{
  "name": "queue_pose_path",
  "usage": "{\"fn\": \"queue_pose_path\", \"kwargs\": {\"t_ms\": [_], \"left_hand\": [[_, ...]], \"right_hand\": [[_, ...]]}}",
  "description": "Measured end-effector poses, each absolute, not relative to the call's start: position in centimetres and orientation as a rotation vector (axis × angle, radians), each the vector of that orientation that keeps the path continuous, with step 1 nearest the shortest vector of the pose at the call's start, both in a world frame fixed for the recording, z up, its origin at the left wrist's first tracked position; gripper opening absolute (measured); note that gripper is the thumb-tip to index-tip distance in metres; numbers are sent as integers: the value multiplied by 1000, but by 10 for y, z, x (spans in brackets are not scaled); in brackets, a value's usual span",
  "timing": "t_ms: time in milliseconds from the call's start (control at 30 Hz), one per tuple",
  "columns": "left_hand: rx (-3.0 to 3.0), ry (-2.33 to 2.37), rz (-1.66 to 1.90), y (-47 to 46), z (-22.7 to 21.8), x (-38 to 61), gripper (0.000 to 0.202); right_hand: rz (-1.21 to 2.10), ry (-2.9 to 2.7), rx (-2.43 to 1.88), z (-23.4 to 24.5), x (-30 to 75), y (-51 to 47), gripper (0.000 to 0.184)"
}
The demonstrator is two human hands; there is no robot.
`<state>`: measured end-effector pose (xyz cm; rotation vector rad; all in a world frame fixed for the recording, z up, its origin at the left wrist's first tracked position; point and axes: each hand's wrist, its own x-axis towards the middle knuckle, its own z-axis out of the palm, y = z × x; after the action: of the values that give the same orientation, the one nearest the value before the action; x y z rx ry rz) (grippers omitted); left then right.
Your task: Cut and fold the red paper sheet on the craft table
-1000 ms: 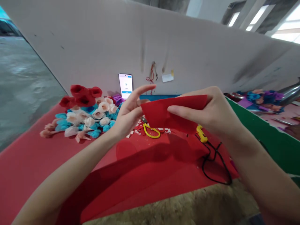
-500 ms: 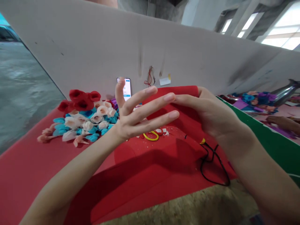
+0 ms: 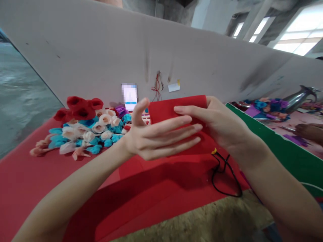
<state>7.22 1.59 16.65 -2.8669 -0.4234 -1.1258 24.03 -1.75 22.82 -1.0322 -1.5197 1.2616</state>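
Note:
My right hand (image 3: 223,124) pinches a red sheet (image 3: 163,109) at its right side, thumb in front and the other fingers behind it. The sheet looks folded, with a straight top edge; whether it is paper or cloth I cannot tell. My left hand (image 3: 153,137) is open in front of the sheet's lower left part, its long fingers stretched to the right and the thumb raised apart. Those fingers overlap the sheet in view; whether they touch it is unclear. Below both hands spreads a red table covering (image 3: 141,195).
Paper-like flowers (image 3: 88,136) in red, white, blue and peach lie at left. A lit phone (image 3: 130,101) leans on the white partition (image 3: 101,53). Near my right wrist loops a black cord (image 3: 214,183). Beyond a green board (image 3: 272,144), another person's hand (image 3: 309,131) shows at right.
My left hand has moved right and slightly down, its fingers closer together and away from my right thumb. The red sheet now stands more upright and shows more of its face.

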Motion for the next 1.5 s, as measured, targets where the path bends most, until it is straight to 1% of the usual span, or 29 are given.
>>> {"fn": "queue_pose_path", "kwargs": {"t_ms": [33,100,167,267,367,533,700,833,1000,1100,1200,1267,1367,1433,1500], "left_hand": [[-2795,-350,-1161,7,161,72,42],[-2742,-285,-1188,-6,151,70,44],[-2657,-110,-1177,-10,145,69,39],[-2423,296,-1101,-5,142,69,28],[-2335,459,-1018,-4,134,68,27],[-2589,486,-1005,-26,96,62,31],[-2953,237,-960,-41,56,54,27],[-3101,27,-856,-36,38,52,26],[-3235,10,-669,-27,26,53,29],[-3229,49,-657,-28,25,52,28],[-3100,178,-704,-33,29,48,28],[-2925,348,-728,-36,34,45,34],[-2713,552,-781,-38,38,44,43],[-2815,469,-758,-38,36,47,37],[-3031,258,-645,-37,32,51,30]], "right_hand": [[1256,-1505,-1030,228,241,-16,12],[1274,-1452,-1014,226,243,-13,10],[1313,-1392,-997,223,247,-9,8],[1324,-1345,-1013,212,256,-3,11],[1273,-1281,-1088,195,267,5,14],[1217,-1074,-1313,149,293,17,21],[1153,-978,-1449,98,320,19,20],[1078,-984,-1510,72,331,17,20],[964,-1085,-1501,58,329,10,18],[974,-1119,-1490,55,327,10,18],[972,-1122,-1533,56,331,17,14],[974,-1145,-1565,59,335,20,11],[1013,-1222,-1581,62,342,22,15],[986,-1281,-1610,59,346,22,16],[899,-1335,-1658,53,349,23,12]]}}
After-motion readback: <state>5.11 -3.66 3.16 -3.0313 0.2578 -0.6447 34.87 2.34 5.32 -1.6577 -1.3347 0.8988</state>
